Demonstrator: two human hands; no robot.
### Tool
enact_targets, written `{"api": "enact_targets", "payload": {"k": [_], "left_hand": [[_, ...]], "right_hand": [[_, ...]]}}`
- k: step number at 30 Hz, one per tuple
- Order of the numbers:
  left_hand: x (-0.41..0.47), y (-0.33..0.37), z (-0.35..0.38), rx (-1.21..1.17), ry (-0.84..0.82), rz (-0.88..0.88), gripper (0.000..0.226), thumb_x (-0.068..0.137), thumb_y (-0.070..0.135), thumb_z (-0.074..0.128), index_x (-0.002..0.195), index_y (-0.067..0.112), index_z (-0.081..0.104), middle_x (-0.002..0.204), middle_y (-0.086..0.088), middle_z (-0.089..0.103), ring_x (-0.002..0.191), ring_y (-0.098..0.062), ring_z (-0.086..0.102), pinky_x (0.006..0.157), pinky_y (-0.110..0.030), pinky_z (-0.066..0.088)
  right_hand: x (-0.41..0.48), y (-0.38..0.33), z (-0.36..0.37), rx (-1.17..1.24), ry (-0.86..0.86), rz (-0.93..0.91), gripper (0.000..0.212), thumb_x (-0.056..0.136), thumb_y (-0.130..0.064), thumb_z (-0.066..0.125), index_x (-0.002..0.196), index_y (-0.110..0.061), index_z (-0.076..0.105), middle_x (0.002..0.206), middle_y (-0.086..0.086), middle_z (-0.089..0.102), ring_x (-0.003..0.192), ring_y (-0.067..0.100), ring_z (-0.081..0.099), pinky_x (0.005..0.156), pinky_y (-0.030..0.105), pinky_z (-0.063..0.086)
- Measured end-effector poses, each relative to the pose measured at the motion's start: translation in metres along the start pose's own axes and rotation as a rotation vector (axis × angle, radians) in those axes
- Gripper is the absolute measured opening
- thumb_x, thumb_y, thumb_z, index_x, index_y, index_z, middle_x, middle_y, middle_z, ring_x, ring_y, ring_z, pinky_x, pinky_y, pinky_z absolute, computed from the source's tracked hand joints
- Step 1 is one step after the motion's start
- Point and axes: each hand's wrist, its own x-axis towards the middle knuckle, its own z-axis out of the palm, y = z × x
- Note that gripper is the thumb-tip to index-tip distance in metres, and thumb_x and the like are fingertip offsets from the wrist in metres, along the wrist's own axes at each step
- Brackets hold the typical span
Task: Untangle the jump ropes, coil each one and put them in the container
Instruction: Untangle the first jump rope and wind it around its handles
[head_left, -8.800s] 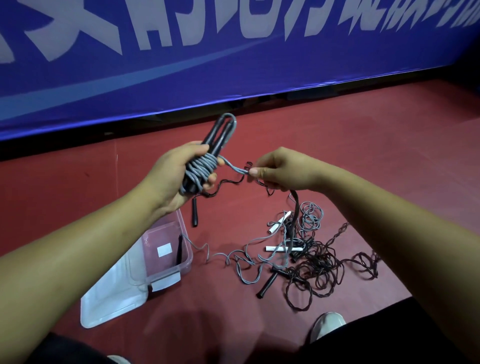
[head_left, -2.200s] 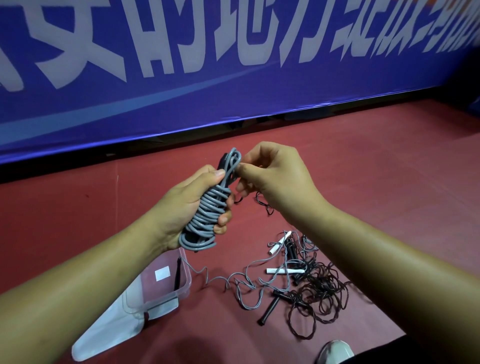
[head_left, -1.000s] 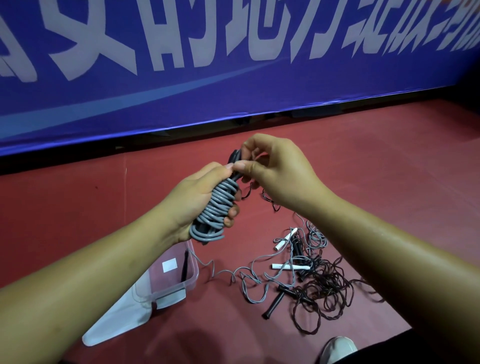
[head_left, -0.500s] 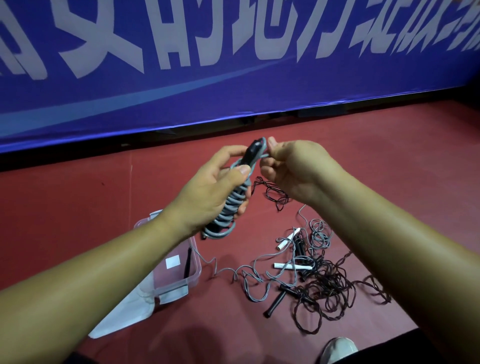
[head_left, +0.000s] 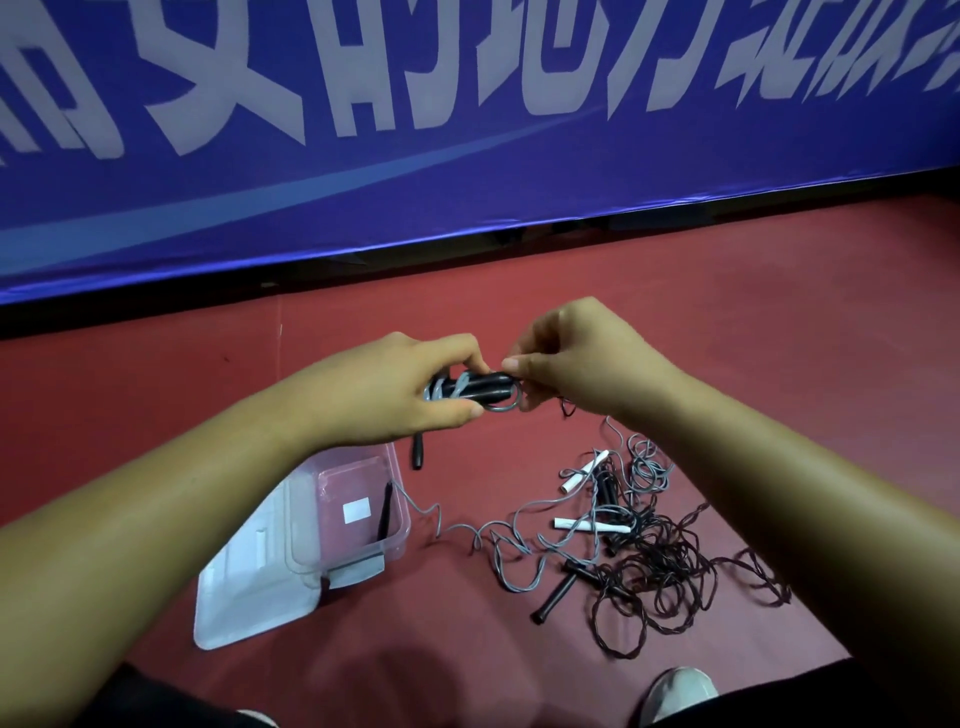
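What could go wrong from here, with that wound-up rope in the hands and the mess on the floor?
1. The right hand only pinches the last loop of the coiled grey rope held by the left hand; if that grip slips, the wraps could spring loose.
2. A grey cord runs from the black handle in the container to the tangle; tugging the tangle might drag the handle out or tip the container.

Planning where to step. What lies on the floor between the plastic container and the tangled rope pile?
In the head view, a loose grey rope strand snakes from the container to the pile.
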Motion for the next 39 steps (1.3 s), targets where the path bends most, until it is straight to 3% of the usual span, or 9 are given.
{"api": "enact_targets", "payload": {"k": [4, 10, 14, 18, 21, 29, 33, 36, 39], "left_hand": [[-0.004, 0.007, 0.013, -0.042, 0.086, -0.036, 0.028, 0.089, 0.052, 0.061, 0.113, 0.042, 0.051, 0.080, 0.008, 0.062, 0.073, -0.011, 0.058, 0.069, -0.037, 0.048], [-0.001, 0.001, 0.017, -0.038, 0.147, -0.081, 0.025, 0.091, 0.051, 0.056, 0.107, 0.036, 0.044, 0.074, 0.004, 0.060, 0.065, -0.017, 0.056, 0.058, -0.034, 0.044], [0.003, -0.022, 0.021, -0.115, 0.100, -0.200, 0.038, 0.091, 0.055, 0.055, 0.109, 0.026, 0.039, 0.075, -0.001, 0.065, 0.068, -0.021, 0.063, 0.064, -0.040, 0.050], [0.005, -0.059, 0.023, -0.379, 0.101, -0.345, 0.038, 0.091, 0.059, 0.053, 0.099, 0.023, 0.045, 0.081, -0.007, 0.071, 0.066, -0.026, 0.068, 0.069, -0.046, 0.056], [0.001, -0.088, 0.022, -0.291, 0.105, -0.371, 0.036, 0.093, 0.057, 0.051, 0.101, 0.022, 0.047, 0.084, -0.006, 0.069, 0.070, -0.025, 0.069, 0.069, -0.043, 0.055], [-0.025, -0.184, 0.040, -0.760, 0.104, -0.602, 0.035, 0.088, 0.050, 0.066, 0.100, 0.019, 0.054, 0.080, -0.010, 0.069, 0.062, -0.024, 0.066, 0.056, -0.032, 0.053], [-0.038, -0.229, 0.082, -1.397, 0.136, -0.697, 0.024, 0.073, 0.006, 0.059, 0.097, 0.004, 0.058, 0.086, -0.020, 0.059, 0.072, -0.027, 0.060, 0.076, -0.040, 0.050], [-0.039, -0.253, 0.116, -1.504, 0.211, -0.783, 0.025, 0.088, -0.013, 0.041, 0.097, 0.003, 0.058, 0.088, -0.019, 0.061, 0.079, -0.027, 0.061, 0.074, -0.039, 0.051], [-0.032, -0.279, 0.153, -1.471, 0.283, -0.898, 0.021, 0.096, -0.011, 0.045, 0.107, 0.006, 0.052, 0.092, -0.016, 0.064, 0.079, -0.024, 0.066, 0.075, -0.040, 0.058]], "right_hand": [[0.005, 0.002, 0.004, -0.396, 0.029, -0.022, 0.030, 0.101, -0.022, 0.055, 0.088, 0.004, 0.060, 0.083, 0.022, 0.070, 0.072, 0.034, 0.070, 0.051, 0.032, 0.052], [0.013, -0.005, 0.010, 0.200, -0.121, 0.080, 0.027, 0.093, -0.011, 0.069, 0.083, -0.007, 0.045, 0.078, 0.029, 0.064, 0.067, 0.038, 0.070, 0.066, 0.044, 0.063], [0.039, -0.008, 0.022, 0.102, -0.080, 0.022, 0.029, 0.085, -0.002, 0.075, 0.072, -0.005, 0.050, 0.076, 0.034, 0.068, 0.072, 0.044, 0.072, 0.077, 0.062, 0.058], [0.068, -0.009, 0.052, -0.095, 0.109, -0.133, 0.037, 0.082, -0.011, 0.081, 0.075, -0.010, 0.045, 0.066, 0.016, 0.072, 0.052, 0.026, 0.071, 0.055, 0.048, 0.059], [0.095, -0.005, 0.083, -0.147, 0.187, -0.148, 0.043, 0.081, -0.019, 0.082, 0.079, -0.015, 0.040, 0.070, 0.010, 0.069, 0.058, 0.027, 0.070, 0.058, 0.049, 0.057], [0.151, 0.015, 0.170, 0.376, -0.063, 0.003, 0.030, 0.088, 0.010, 0.061, 0.094, -0.012, 0.041, 0.067, 0.017, 0.060, 0.059, 0.026, 0.061, 0.069, 0.054, 0.058], [0.180, 0.046, 0.228, 0.406, -0.069, 0.145, 0.046, 0.079, 0.013, 0.057, 0.113, -0.016, 0.045, 0.070, 0.016, 0.053, 0.067, 0.029, 0.056, 0.074, 0.065, 0.056], [0.198, 0.074, 0.265, 0.401, -0.089, 0.279, 0.065, 0.074, 0.004, 0.064, 0.132, -0.014, 0.039, 0.072, 0.013, 0.056, 0.070, 0.025, 0.055, 0.070, 0.049, 0.055], [0.204, 0.103, 0.296, 0.352, -0.178, 0.418, 0.030, 0.080, 0.005, 0.063, 0.109, 0.004, 0.056, 0.081, 0.016, 0.054, 0.077, 0.025, 0.053, 0.071, 0.043, 0.050]]}}
